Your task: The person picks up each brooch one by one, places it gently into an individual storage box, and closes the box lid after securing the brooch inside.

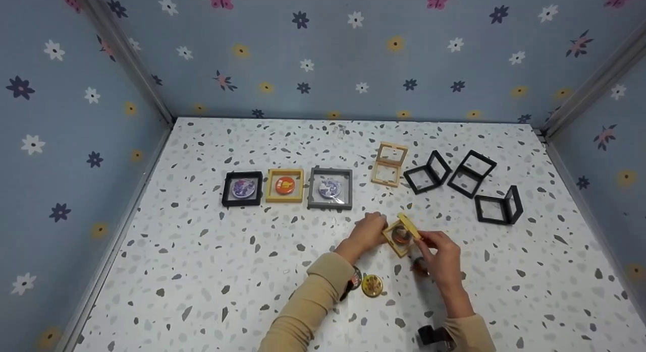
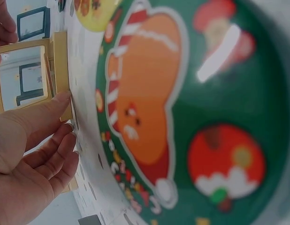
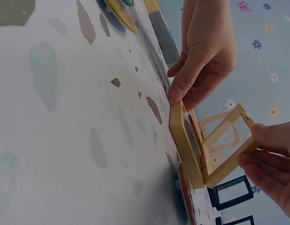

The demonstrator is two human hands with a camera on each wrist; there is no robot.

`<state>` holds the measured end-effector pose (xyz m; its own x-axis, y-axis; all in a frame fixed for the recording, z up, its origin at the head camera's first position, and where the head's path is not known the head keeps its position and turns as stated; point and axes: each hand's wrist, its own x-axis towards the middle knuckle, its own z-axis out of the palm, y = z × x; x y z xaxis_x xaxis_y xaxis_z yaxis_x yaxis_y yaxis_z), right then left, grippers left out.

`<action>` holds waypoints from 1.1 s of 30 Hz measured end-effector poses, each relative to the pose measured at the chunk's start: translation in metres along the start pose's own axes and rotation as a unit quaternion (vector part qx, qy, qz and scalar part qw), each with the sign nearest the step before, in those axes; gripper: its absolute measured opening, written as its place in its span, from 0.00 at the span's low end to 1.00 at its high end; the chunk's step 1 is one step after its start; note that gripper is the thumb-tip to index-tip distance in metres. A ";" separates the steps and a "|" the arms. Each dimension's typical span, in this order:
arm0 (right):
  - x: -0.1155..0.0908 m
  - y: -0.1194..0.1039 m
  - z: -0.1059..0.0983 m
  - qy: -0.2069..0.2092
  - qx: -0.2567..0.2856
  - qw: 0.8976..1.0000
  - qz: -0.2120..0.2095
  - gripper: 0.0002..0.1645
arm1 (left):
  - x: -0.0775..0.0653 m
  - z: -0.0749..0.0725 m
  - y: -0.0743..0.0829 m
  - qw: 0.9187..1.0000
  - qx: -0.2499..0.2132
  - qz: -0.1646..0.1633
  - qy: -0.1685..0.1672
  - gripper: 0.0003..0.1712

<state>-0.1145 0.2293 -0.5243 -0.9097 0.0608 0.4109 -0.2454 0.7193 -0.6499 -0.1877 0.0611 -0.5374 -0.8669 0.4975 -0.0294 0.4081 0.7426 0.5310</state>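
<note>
A small yellow display frame [image 1: 391,247] stands partly unfolded between the hands, with a round dark badge [image 1: 401,235] lying on its clear film. My left hand [image 1: 367,232] pinches the lower half's edge between thumb and fingers, as the left wrist view shows. The raised lid [image 3: 225,165] is held at its edge by my right hand [image 3: 276,164]. Below the right hand lies another badge [image 1: 420,266], partly covered. A yellow badge [image 1: 372,285] and a green badge [image 2: 220,112] with a gingerbread picture rest near the left wrist.
Left of centre stand a black frame [image 1: 227,189], a yellow frame [image 1: 269,185] and a grey frame [image 1: 348,190], each with a badge inside. An unfolded tan frame [image 1: 386,173] and several unfolded black frames [image 1: 472,173] lie behind and right. Flowered walls [image 1: 333,54] surround the speckled table.
</note>
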 end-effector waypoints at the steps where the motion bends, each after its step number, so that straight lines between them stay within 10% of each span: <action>1: -0.001 0.000 0.001 -0.004 0.000 1.000 0.001 0.10 | 0.000 0.000 0.000 1.000 0.000 0.000 0.000 0.11; 33: -0.009 -0.004 0.020 -0.118 -0.059 0.991 -0.015 0.15 | 0.001 -0.002 -0.001 1.000 -0.017 -0.008 -0.006 0.11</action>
<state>-0.1124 0.2117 -0.5383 -0.9589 -0.1157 0.2592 -0.2457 0.7956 -0.5537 -0.1899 0.0602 -0.5362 -0.8697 0.4911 -0.0490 0.3835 0.7349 0.5593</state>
